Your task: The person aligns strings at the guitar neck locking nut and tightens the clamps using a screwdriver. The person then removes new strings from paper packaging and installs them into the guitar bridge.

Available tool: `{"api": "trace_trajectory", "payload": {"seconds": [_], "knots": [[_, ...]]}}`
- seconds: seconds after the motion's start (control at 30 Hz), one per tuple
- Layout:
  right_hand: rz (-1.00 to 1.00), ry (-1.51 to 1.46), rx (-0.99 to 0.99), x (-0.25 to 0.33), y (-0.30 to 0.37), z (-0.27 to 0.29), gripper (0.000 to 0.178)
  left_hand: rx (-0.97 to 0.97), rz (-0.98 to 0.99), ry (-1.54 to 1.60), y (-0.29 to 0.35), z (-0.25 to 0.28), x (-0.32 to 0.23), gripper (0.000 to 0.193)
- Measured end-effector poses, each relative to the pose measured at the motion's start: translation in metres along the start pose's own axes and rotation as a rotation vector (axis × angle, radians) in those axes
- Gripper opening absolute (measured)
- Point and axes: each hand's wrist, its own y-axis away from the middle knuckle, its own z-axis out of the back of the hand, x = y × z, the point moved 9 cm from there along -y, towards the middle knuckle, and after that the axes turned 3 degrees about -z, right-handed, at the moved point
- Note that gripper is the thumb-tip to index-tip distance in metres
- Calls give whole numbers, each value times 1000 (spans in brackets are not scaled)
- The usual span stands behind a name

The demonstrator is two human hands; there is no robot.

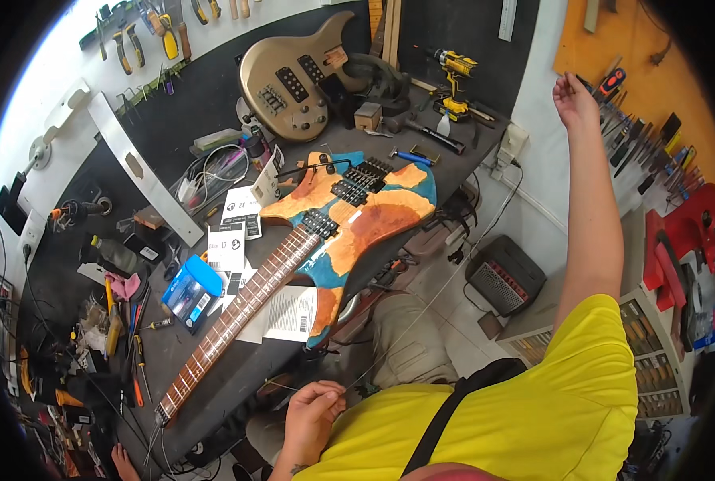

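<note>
An electric guitar [373, 232] with a blue, orange and tan body lies face up on the dark workbench, its neck pointing toward the lower left. At the nut end, thin loose strings [163, 449] hang over the bench edge. My left hand [313, 410], near my chest, is closed in a pinch on a thin guitar string [422, 314]. This string stretches up and to the right and fades from sight. My right arm reaches far out; my right hand [574, 101] is raised beside the tool wall with fingers curled together. What it holds cannot be made out.
White paper sleeves [292, 311] and a blue packet [193, 293] lie beside the neck. Behind are a gold bass body [293, 80], a yellow drill [454, 80] and a blue-handled tool [412, 157]. An amplifier [505, 275] stands on the floor; tools hang at the right.
</note>
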Motion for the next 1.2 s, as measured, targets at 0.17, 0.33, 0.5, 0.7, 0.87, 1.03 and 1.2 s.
{"api": "trace_trajectory", "payload": {"seconds": [0.17, 0.33, 0.5, 0.7, 0.87, 1.03, 1.2], "knots": [[12, -26, -59, 8, 5, -14, 13, -40, 72, -10, -9, 34, 25, 5], [16, -39, -47, 23, -3, -22, 12, -106, 120, -19, -14, 54, 35, 8], [44, -30, -49, 45, -20, -14, 12, -112, 211, -51, -26, 64, 57, 6], [73, 40, 69, 63, -47, -29, 10, -86, 257, -111, -27, 78, 70, 9], [1017, 1056, -165, 172, -10, -84, 24, 41, 312, -344, -27, 44, 53, 38], [1133, 1313, 284, 71, 71, -169, 23, 270, 338, -783, -13, 28, 32, 46], [628, 1202, 778, -187, 178, -181, 15, 452, 163, -989, 3, -14, -24, 50]]}}
